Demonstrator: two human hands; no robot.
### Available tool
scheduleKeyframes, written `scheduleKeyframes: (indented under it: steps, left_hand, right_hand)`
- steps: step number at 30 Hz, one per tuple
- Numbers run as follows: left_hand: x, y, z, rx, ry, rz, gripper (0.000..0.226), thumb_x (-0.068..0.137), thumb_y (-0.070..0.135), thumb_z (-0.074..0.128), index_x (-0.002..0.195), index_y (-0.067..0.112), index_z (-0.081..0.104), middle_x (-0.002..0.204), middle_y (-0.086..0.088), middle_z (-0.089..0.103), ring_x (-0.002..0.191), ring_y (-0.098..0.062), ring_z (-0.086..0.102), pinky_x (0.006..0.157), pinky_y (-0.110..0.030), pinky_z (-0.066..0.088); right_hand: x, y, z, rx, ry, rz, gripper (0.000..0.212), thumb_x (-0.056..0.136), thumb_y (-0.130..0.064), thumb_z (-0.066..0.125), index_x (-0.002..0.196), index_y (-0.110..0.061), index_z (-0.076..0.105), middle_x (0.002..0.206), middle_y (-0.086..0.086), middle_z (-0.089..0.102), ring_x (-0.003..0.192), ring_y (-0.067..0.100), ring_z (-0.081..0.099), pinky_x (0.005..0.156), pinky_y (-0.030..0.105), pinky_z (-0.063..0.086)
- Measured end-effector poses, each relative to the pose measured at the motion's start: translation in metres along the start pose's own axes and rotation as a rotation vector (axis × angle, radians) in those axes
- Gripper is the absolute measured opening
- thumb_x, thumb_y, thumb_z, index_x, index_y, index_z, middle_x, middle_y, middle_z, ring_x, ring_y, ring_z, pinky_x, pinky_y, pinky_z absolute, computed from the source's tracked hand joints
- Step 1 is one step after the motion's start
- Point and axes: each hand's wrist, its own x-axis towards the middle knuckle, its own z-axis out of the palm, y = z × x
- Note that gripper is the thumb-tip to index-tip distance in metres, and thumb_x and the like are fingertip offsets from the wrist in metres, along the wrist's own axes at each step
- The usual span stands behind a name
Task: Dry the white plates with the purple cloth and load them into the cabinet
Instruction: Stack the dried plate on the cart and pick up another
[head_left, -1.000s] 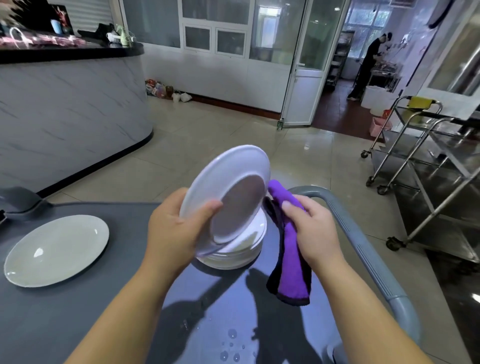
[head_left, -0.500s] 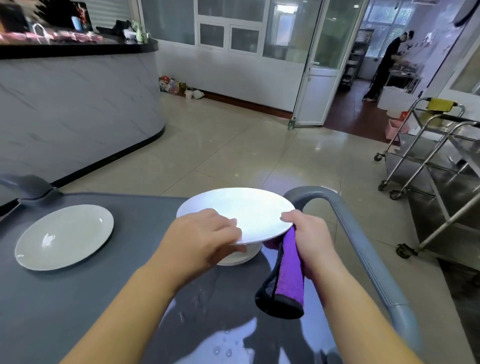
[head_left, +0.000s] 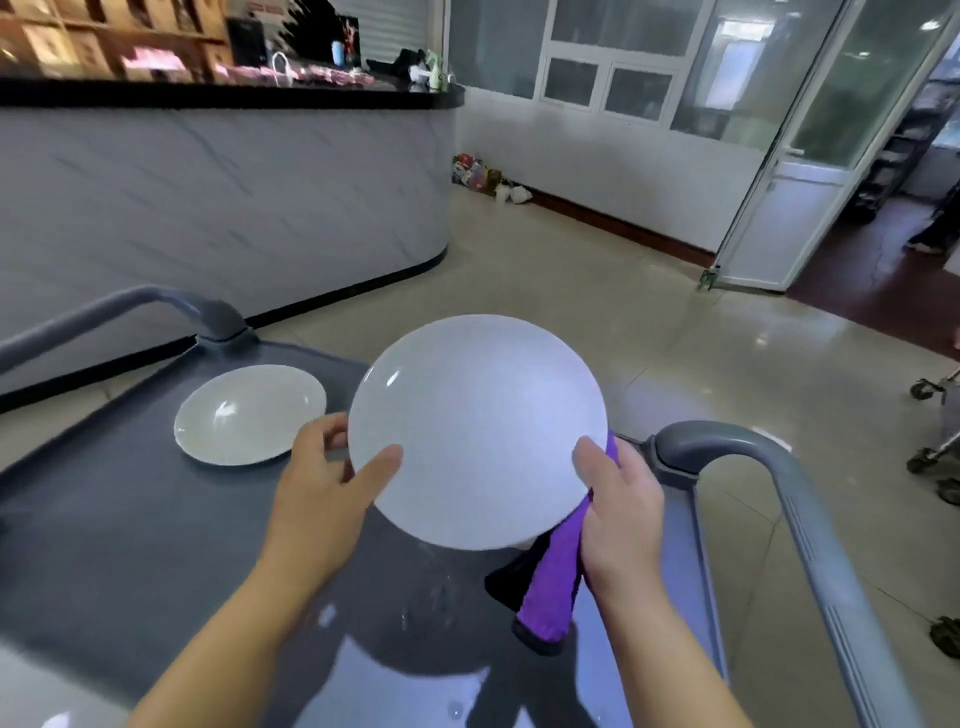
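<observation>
Between left hand (head_left: 322, 499) and right hand (head_left: 621, 512), white plate (head_left: 475, 431)

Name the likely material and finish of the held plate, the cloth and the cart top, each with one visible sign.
Held plate: probably glazed ceramic or melamine; smooth white sheen.
Purple cloth: soft fabric; hangs limp, folded.
Cart top: likely grey plastic; moulded, glossy reflections.

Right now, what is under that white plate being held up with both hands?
Under the held plate the purple cloth hangs from the right hand, over the wet grey cart top. The left hand grips the other edge. Anything directly beneath the plate is covered.
</observation>
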Motion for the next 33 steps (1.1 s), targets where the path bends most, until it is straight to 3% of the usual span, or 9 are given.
scheduleKeyframes:
  steps: [3,6,12,15,20,25,30,33]
  left_hand:
    - [0.0,-0.007,-0.029,-0.006,-0.029,-0.091,0.023,0.088,0.02,0.068,0.108,0.027,0.06,0.083,0.006,0.075,0.062,-0.018,0.068,0.066,-0.038,0.056]
    - [-0.003,-0.015,-0.053,-0.081,0.007,-0.178,0.02,0.088,0.013,0.068,0.107,0.02,0.064,0.069,-0.007,0.072,0.048,-0.019,0.059,0.057,-0.033,0.057]
    - [0.006,-0.044,-0.094,-0.311,0.154,-0.337,0.018,0.089,0.005,0.063,0.104,0.013,0.061,0.083,-0.01,0.075,0.066,-0.028,0.071,0.055,-0.033,0.058]
    - [0.02,-0.058,-0.124,-0.318,0.238,-0.341,0.016,0.089,0.003,0.063,0.103,0.01,0.062,0.08,-0.008,0.075,0.065,-0.026,0.071,0.055,-0.034,0.059]
    - [0.048,-0.082,-0.169,-0.304,0.32,-0.376,0.024,0.087,0.001,0.065,0.107,0.013,0.062,0.09,-0.014,0.072,0.071,-0.031,0.071,0.054,-0.033,0.059]
    - [0.081,-0.109,-0.192,-0.295,0.383,-0.402,0.029,0.087,-0.002,0.064,0.112,0.012,0.063,0.095,-0.016,0.071,0.076,-0.033,0.069,0.053,-0.03,0.059]
    - [0.121,-0.136,-0.2,-0.291,0.385,-0.451,0.032,0.087,0.0,0.064,0.116,0.013,0.061,0.098,-0.014,0.07,0.079,-0.031,0.071,0.059,-0.034,0.059]
    - [0.142,-0.15,-0.201,-0.29,0.368,-0.48,0.032,0.087,0.0,0.063,0.117,0.012,0.061,0.096,-0.014,0.07,0.076,-0.029,0.072,0.061,-0.035,0.059]
  right_hand:
    - [0.0,0.003,0.018,-0.011,-0.108,-0.012,0.018,0.095,-0.006,0.051,0.083,-0.009,0.064,0.072,-0.005,0.066,0.064,0.008,0.058,0.06,0.021,0.047]
    - [0.002,0.008,0.035,-0.035,-0.192,0.02,0.027,0.095,-0.007,0.052,0.069,-0.011,0.052,0.057,-0.011,0.051,0.053,0.007,0.045,0.05,0.015,0.038]
    - [0.011,0.029,0.075,-0.291,-0.343,0.059,0.037,0.091,-0.027,0.062,0.073,0.003,0.049,0.06,0.001,0.047,0.057,0.014,0.041,0.058,0.028,0.033]
    - [0.016,0.037,0.1,-0.416,-0.367,0.045,0.036,0.091,-0.03,0.062,0.066,-0.007,0.052,0.056,-0.003,0.047,0.055,0.013,0.041,0.058,0.03,0.033]
    - [0.021,0.048,0.141,-0.705,-0.389,-0.041,0.022,0.089,-0.037,0.061,0.078,-0.017,0.063,0.072,0.002,0.064,0.069,0.022,0.056,0.064,0.034,0.045]
    - [0.023,0.062,0.173,-0.926,-0.421,-0.14,0.023,0.09,-0.036,0.057,0.083,-0.014,0.061,0.071,0.004,0.06,0.073,0.025,0.055,0.069,0.037,0.048]
    - [0.03,0.082,0.193,-1.161,-0.438,-0.213,0.035,0.091,-0.037,0.054,0.065,-0.019,0.039,0.062,-0.002,0.045,0.061,0.017,0.044,0.056,0.033,0.034]
    - [0.033,0.093,0.198,-1.227,-0.426,-0.207,0.037,0.092,-0.038,0.053,0.064,-0.021,0.036,0.062,-0.003,0.046,0.061,0.015,0.045,0.055,0.031,0.034]
